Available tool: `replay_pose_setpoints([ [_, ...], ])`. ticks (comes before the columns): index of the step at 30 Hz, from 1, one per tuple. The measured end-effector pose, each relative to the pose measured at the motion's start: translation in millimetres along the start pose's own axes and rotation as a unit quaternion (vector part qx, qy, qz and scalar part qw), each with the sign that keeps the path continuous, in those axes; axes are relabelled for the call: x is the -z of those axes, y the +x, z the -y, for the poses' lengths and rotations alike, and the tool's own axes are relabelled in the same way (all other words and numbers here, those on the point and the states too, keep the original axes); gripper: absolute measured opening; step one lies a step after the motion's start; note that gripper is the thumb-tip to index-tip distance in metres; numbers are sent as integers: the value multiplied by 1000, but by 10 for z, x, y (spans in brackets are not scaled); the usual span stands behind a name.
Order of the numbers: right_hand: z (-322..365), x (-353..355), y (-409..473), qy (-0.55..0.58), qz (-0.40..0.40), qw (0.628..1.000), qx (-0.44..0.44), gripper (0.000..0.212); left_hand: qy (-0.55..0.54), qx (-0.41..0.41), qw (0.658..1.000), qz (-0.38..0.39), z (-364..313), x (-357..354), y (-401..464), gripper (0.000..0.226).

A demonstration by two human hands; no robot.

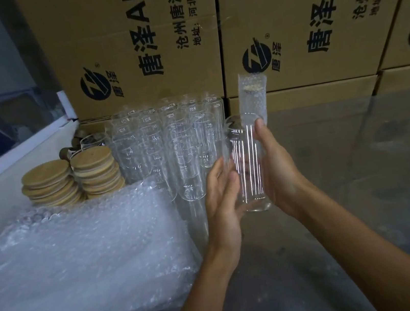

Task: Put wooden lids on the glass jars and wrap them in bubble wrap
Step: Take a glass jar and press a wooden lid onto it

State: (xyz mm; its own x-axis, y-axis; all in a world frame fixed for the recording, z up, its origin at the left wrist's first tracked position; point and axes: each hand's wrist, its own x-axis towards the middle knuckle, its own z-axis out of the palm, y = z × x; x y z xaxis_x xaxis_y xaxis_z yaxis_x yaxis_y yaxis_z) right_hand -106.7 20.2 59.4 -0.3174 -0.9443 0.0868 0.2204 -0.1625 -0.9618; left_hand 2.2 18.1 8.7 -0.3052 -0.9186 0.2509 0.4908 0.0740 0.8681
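Glass jar [248, 164] upright, mouth up | left hand [222, 201], right hand [278, 168] grip curled round it

Tan wooden lids [46, 177], clear jars [153, 142]

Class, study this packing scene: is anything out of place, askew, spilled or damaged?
Only one thing: the right-hand stack of wooden lids is fanned and leaning, unlike a neat pile. The jar held between the left hand and right hand looks intact. Nothing is visibly spilled.
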Motion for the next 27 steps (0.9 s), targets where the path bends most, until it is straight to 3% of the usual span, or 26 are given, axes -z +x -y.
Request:
replay_pose_setpoints([
  [3,-59,-30,-31,-30,-60,996,57,63,112,-15,993,-29,-2,-25,-11,65],
  [6,-67,-67,-77,-76,-67,988,120,64,173,-42,982,-58,3,-36,-26,77],
  [12,16,-41,-35,-63,-12,993,95,65,97,-62,989,-88,-32,15,30,47],
  [15,45,-34,-35,-4,32,999,41,45,30,-10,997,-65,-47,48,45,33],
  [17,70,-36,-47,43,53,998,-11,40,0,28,999,-43,-80,53,46,34],
  [19,57,-8,-46,56,72,995,-38,53,-20,60,998,-31,-120,40,42,42],
  [21,48,16,-22,66,66,995,-29,55,13,71,997,-26,-127,29,50,48],
  [25,45,-5,-28,26,-13,999,45,70,110,17,991,-72,-151,-3,37,34],
  [27,53,-22,-53,-22,-38,995,91,60,146,-21,986,-83,-150,-26,22,42],
])
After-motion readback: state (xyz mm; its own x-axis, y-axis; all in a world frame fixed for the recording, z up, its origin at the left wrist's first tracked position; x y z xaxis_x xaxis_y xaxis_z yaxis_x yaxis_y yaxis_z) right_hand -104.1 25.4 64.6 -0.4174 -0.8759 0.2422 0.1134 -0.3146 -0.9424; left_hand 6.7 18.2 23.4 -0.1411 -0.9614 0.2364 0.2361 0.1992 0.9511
